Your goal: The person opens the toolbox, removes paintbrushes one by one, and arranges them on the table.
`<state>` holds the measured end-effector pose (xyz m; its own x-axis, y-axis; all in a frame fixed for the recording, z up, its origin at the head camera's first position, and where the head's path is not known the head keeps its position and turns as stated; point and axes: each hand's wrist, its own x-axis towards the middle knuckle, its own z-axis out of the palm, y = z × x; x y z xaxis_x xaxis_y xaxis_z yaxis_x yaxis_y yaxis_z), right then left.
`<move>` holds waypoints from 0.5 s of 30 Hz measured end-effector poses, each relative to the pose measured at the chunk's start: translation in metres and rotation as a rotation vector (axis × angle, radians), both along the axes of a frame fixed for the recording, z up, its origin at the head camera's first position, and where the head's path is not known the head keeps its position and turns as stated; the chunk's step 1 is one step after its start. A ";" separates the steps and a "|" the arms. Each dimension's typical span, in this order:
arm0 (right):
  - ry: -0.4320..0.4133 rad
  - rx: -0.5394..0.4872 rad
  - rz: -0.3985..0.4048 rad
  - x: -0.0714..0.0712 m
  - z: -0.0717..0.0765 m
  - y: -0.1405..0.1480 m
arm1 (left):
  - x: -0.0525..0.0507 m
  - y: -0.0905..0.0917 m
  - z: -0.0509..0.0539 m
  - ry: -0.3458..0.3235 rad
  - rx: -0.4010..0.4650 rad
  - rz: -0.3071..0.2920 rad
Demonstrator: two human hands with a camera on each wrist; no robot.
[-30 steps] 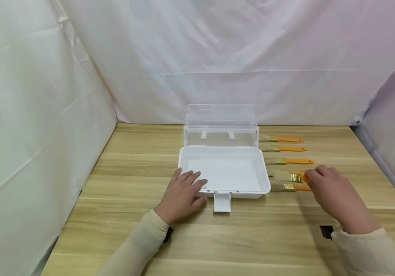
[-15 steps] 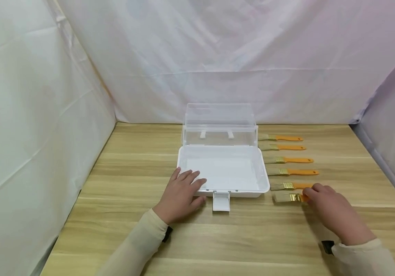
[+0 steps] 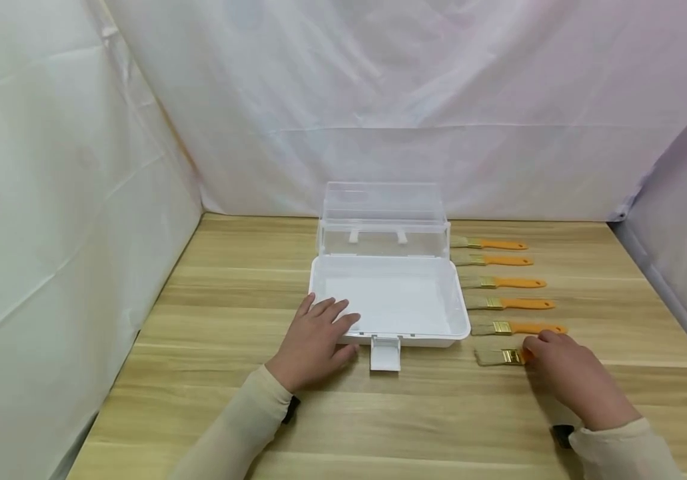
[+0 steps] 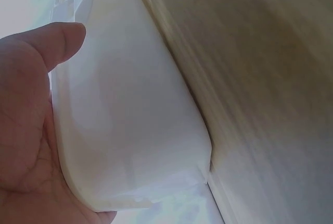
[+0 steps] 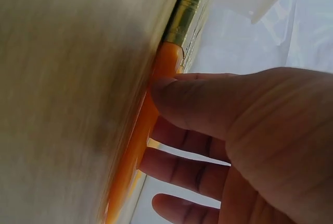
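Observation:
A white plastic case (image 3: pixel 391 293) lies with its clear lid (image 3: pixel 384 203) raised at the back and its front latch (image 3: pixel 385 355) folded down. My left hand (image 3: pixel 313 343) rests on the case's front left corner, fingers spread over the rim; in the left wrist view its thumb lies along the wall. My right hand (image 3: pixel 577 377) pinches the orange handle of a flat paintbrush (image 5: pixel 169 60) between thumb and fingers. That brush lies flat at the table, bristles pointing left, nearest of the row. Most of its handle is hidden by the hand in the head view.
Several more orange-handled paintbrushes (image 3: pixel 523 304) lie in a row right of the case, bristles toward it. The wooden table (image 3: pixel 229 287) is bounded by white cloth (image 3: pixel 379 80) at the back and sides. A black wrist strap (image 3: pixel 562 435) shows by the right sleeve.
My right hand has moved toward me with the paintbrush, from above the other brushes down to the table in front of them. The left hand and the case have stayed put.

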<state>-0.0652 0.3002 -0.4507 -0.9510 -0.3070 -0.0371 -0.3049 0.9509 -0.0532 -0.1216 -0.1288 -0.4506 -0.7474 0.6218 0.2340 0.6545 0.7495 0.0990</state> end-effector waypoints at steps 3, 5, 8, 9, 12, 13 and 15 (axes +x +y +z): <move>-0.002 0.001 -0.011 0.001 0.001 0.000 | 0.001 0.001 0.001 -0.005 0.009 -0.003; -0.004 -0.001 -0.017 0.002 0.003 0.001 | 0.001 0.002 0.003 -0.007 0.014 -0.006; -0.007 -0.010 -0.031 0.003 0.006 0.002 | 0.002 0.003 0.004 -0.010 0.021 -0.010; -0.007 -0.015 -0.034 0.003 0.007 0.002 | 0.002 0.003 0.004 -0.011 0.021 -0.009; -0.001 -0.026 -0.038 0.004 0.010 0.003 | 0.001 0.003 0.004 -0.015 0.019 -0.007; 0.002 -0.030 -0.035 0.004 0.010 0.003 | 0.001 0.003 0.004 -0.016 0.021 -0.006; 0.002 -0.043 -0.031 0.004 0.011 0.002 | 0.001 0.002 0.004 -0.017 0.021 -0.003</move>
<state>-0.0612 0.3021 -0.4401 -0.9602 -0.2783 -0.0231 -0.2751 0.9568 -0.0937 -0.1202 -0.1264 -0.4468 -0.7491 0.6194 0.2348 0.6553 0.7449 0.1256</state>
